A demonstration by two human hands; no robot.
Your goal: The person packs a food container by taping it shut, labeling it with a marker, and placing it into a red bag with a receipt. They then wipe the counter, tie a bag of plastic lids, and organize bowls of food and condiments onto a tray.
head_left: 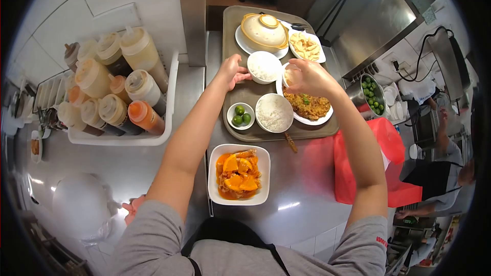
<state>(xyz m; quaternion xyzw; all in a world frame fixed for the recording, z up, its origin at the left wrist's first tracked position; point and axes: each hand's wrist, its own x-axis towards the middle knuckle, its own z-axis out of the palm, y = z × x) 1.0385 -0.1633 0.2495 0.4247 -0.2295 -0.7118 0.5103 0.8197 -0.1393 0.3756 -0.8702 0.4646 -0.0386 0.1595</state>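
Observation:
My left hand (236, 73) is beside the left of a white bowl of rice (264, 67), thumb and fingers apart, fingertips at or very near its side. My right hand (308, 75) hovers over the upper left of a white plate (313, 121), fingers curved and spread, covering part of it. Golden-brown food with green bits (307, 105) lies on that plate. Nearer me stand a second bowl of rice (274, 113) and a small bowl of green citrus fruits (240, 116). All of these are on a brown tray (230, 36).
The tray also bears a lidded pot (264, 31) and a plate of pale fried pieces (305, 46). A square bowl of orange-sauced food (239, 175) sits in front. Sauce bottles (110, 71) fill a left bin; a red bag (358, 163) lies right. Other people work at far right.

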